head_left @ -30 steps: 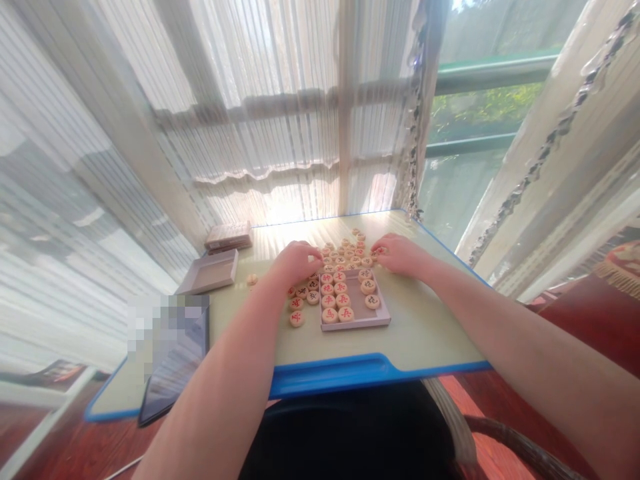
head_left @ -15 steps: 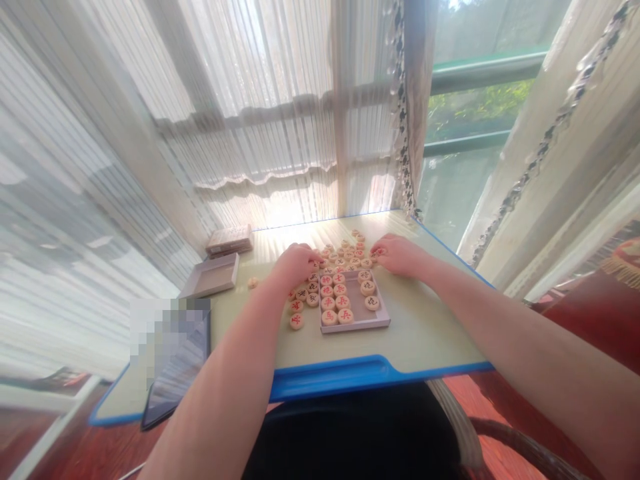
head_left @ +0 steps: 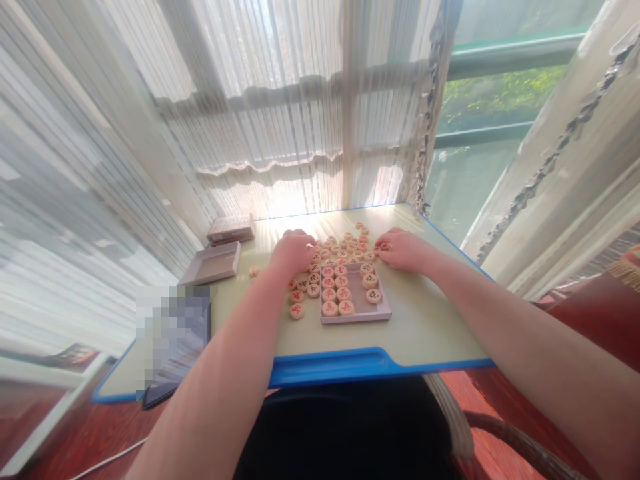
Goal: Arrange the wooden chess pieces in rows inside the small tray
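Round wooden xiangqi pieces (head_left: pixel 342 254) with red or black characters lie bunched in the middle of the table. In front of them sits a shallow open box (head_left: pixel 356 319) with two columns of red pieces on its left and three black-marked pieces on its right. My left hand (head_left: pixel 294 252) is at the pile's left edge, its fingers curled down; what they hold, if anything, is hidden. At the pile's right edge, my right hand (head_left: pixel 404 249) has its fingertips closed on a red-marked xiangqi piece (head_left: pixel 385 247), beside another piece.
A second shallow box part (head_left: pixel 213 263) lies at the left, with a stacked case (head_left: pixel 231 228) behind it. One loose piece (head_left: pixel 253 271) sits apart. A dark tablet-like device (head_left: pixel 175 373), partly blurred, lies at the left table edge. The table has a blue rim (head_left: pixel 330 369); curtains (head_left: pixel 280 127) hang behind.
My view has tilted slightly, so the table appears a little higher. My left hand's fingers have lifted slightly. My right hand stays by the pile's right edge; the boxed pieces look the same.
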Demonstrator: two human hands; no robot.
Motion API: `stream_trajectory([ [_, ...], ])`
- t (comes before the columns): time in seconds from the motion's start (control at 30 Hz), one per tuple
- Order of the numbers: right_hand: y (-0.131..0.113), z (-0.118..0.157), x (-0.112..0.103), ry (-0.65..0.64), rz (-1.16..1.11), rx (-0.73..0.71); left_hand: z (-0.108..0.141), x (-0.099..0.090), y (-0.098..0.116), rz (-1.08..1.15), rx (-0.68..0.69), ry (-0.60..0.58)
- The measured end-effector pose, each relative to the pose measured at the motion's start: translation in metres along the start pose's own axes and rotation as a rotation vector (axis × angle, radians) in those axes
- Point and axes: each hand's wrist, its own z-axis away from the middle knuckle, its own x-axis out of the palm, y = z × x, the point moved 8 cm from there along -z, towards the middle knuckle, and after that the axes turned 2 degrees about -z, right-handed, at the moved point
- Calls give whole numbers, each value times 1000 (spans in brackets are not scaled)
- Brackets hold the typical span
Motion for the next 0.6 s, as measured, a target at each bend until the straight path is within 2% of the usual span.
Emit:
stream_trajectory([
  [0.6, -2, 2, -1, -18, 7, -9, -2, 3, 7, 4, 52, -40],
])
